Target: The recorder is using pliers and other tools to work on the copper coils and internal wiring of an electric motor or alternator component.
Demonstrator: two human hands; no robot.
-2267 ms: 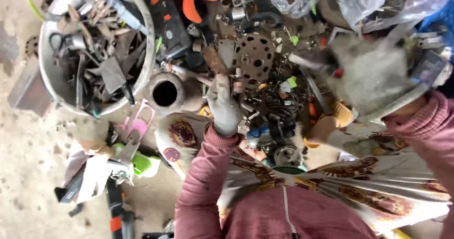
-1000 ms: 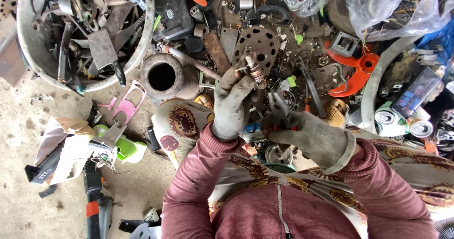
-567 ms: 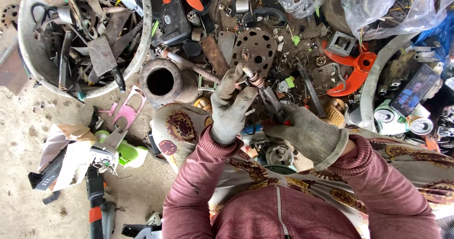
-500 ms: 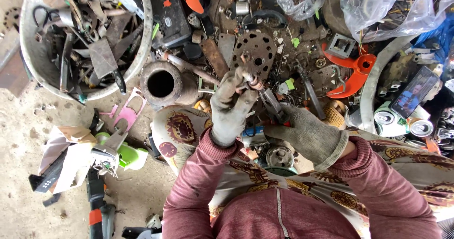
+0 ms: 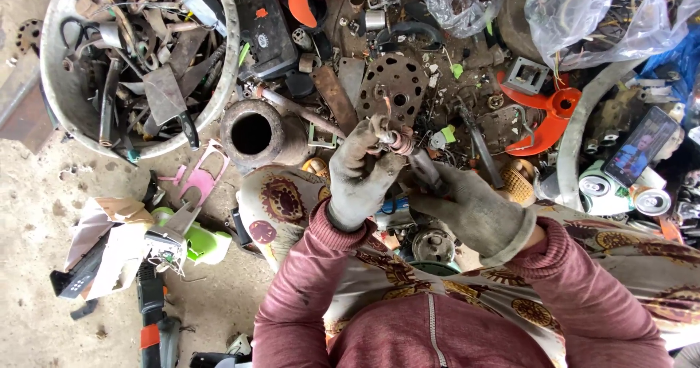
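Note:
My left hand, in a dirty grey work glove, is shut on a small coil part with copper winding, held up over the scrap pile. My right hand, also gloved, grips a dark metal tool whose tip points at the coil part. Both hands meet just below a rusty perforated metal disc. Maroon sleeves and a patterned cloth over my lap fill the lower frame.
A big metal basin full of rusty scrap sits at upper left. A rusty pipe fitting stands beside it. Orange fan blades, clear plastic bags, a phone, cans and a green-white broken appliance lie around.
My right hand came into view and moved in beside the left. The left hand lifted the coil part off the pile, and both hands now work on it.

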